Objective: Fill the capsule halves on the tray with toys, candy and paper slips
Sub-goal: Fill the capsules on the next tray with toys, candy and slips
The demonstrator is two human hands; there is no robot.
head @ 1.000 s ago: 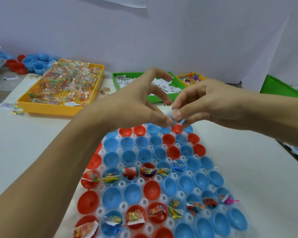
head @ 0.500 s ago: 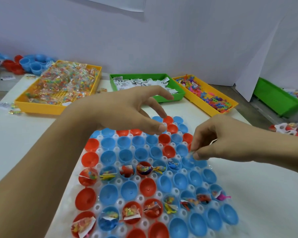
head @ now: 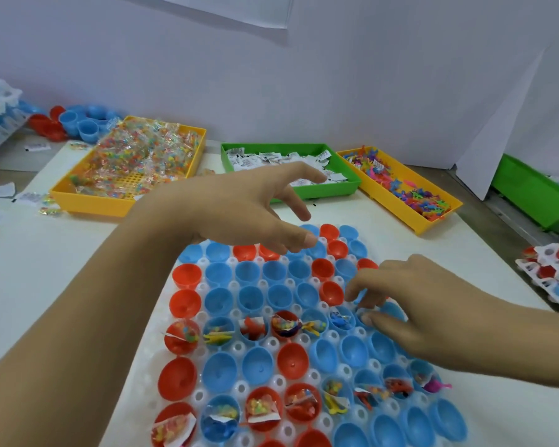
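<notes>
The white capsule tray (head: 204, 290) of red and blue capsule halves (head: 218, 274) fills the worktop (head: 46, 269) from centre to 6 o'clock; two rows already carry toys, candy and paper slips. The left hand (head: 239, 209) hovers over the tray's far edge, fingers loosely spread, holding nothing. The right hand (head: 410, 304), at 3 o'clock, lowers curled fingertips into a blue half; whether it pinches anything cannot be told. At 12 o'clock sit the candy bin (head: 88, 196), slip bin (head: 346, 185) and toy bin (head: 397, 201).

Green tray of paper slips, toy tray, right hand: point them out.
green tray (head: 349, 185): head view, front right rim.
toy tray (head: 397, 204): head view, near yellow wall.
right hand (head: 410, 304): head view, back of hand.
</notes>
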